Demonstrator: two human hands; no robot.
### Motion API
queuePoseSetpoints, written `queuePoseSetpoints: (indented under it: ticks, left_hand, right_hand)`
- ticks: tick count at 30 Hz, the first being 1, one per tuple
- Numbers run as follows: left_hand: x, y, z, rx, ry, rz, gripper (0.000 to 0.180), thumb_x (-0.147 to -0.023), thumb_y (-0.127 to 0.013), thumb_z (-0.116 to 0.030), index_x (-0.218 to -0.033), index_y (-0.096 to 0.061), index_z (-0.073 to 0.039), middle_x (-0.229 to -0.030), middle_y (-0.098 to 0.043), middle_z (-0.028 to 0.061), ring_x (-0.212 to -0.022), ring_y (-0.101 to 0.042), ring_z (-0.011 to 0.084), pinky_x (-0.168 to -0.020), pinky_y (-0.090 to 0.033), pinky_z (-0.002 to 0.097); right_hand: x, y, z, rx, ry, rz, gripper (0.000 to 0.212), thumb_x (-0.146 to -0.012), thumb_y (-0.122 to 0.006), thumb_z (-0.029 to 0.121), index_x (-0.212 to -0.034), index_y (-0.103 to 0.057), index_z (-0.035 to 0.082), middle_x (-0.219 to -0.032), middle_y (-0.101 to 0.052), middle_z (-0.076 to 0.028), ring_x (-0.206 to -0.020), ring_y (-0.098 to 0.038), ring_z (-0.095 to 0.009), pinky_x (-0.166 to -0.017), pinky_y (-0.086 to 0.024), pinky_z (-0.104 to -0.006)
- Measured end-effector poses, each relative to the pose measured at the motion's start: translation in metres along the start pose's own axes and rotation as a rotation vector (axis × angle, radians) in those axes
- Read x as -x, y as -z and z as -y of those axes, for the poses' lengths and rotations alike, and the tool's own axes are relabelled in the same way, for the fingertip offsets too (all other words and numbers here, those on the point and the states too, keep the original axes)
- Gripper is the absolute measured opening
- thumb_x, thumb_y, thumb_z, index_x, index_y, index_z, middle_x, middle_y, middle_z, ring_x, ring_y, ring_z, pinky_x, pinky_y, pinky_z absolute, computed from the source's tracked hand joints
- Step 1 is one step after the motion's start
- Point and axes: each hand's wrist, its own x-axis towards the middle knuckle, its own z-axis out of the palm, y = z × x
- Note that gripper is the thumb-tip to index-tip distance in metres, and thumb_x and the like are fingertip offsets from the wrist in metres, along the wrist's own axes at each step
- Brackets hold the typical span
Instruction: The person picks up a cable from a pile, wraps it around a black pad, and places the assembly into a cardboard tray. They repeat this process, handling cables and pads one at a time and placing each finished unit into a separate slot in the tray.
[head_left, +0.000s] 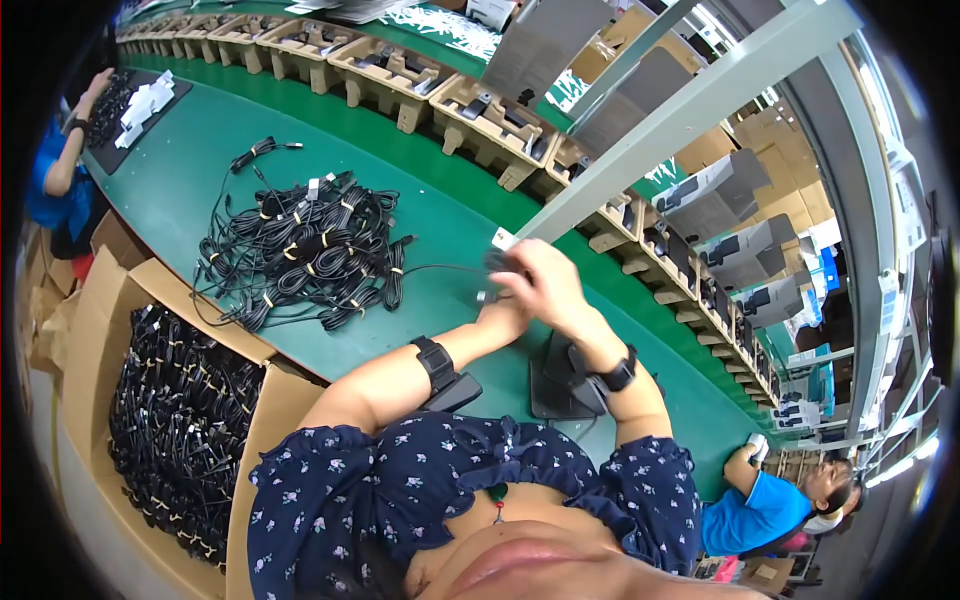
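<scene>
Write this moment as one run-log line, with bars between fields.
left hand: near black cable | right hand: at cable, grip unclear | cable pile: on green table | cardboard box: holds bundled cables

Downward head-worn fisheye view

Cables (310, 250) on tbl (440, 215), box (92, 360) L, prob. lower.

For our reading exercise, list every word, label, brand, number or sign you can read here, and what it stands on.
No text can be read in this view.
White pieces among the black cables: too small to read.
Small white patch beside the right hand: too small to read.
Grey boxes at the far side: any print is too small or blurred.
</scene>
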Motion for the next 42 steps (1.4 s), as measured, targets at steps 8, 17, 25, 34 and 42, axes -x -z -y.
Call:
queuePoseSetpoints:
  ticks: [8,17,25,34,42]
  left_hand:
    - [0.005,0.044,-0.009,0.688,0.307,-0.108,0.042,-0.076,-0.061,-0.006,-0.114,-0.043,-0.005,-0.097,-0.051,0.0108,-0.073,-0.055,0.0193,-0.065,-0.047,0.0307]
    - [0.002,0.066,-0.021,0.939,-0.046,0.322,0.040,-0.089,-0.050,-0.018,-0.124,-0.036,-0.006,-0.111,-0.051,0.0155,-0.111,-0.048,0.0279,-0.094,-0.039,0.0370]
    - [0.014,0.075,-0.040,1.704,0.598,0.830,0.022,-0.096,-0.029,-0.026,-0.103,-0.044,-0.011,-0.057,-0.040,0.0004,-0.039,-0.028,0.0063,-0.040,-0.032,0.0228]
    - [0.013,0.071,-0.027,1.601,0.466,0.789,0.031,-0.094,-0.039,-0.031,-0.094,-0.052,-0.003,-0.062,-0.055,0.0061,-0.043,-0.046,0.0100,-0.045,-0.042,0.0232]
    - [-0.004,0.065,-0.012,1.539,0.595,0.383,0.024,-0.091,-0.046,-0.022,-0.105,-0.050,-0.003,-0.084,-0.056,0.0072,-0.067,-0.055,0.0128,-0.055,-0.043,0.0230]
  right_hand:
    - [0.076,0.071,-0.026,0.287,-0.341,-0.252,0.027,-0.071,-0.070,0.024,-0.085,-0.057,0.004,-0.070,-0.054,-0.009,-0.062,-0.054,-0.024,-0.058,-0.044,-0.0326]
    - [0.091,0.048,-0.002,-0.835,-0.567,-0.044,0.014,-0.083,-0.060,0.012,-0.091,-0.059,0.001,-0.082,-0.055,0.002,-0.075,-0.050,-0.007,-0.067,-0.040,-0.0194]
    - [0.074,0.033,0.013,0.244,-0.093,-0.171,0.057,-0.072,-0.065,0.019,-0.124,-0.044,0.010,-0.126,-0.044,-0.012,-0.118,-0.041,-0.027,-0.104,-0.021,-0.0471]
    - [0.101,0.049,0.007,0.183,-0.116,0.319,0.047,-0.078,-0.059,0.029,-0.121,-0.048,0.011,-0.090,-0.060,-0.010,-0.082,-0.059,-0.025,-0.070,-0.045,-0.0361]
    - [0.083,0.109,-0.109,0.377,-0.543,-0.250,0.022,-0.085,-0.053,0.029,-0.097,-0.059,0.012,-0.085,-0.063,-0.012,-0.079,-0.061,-0.030,-0.064,-0.048,-0.0372]
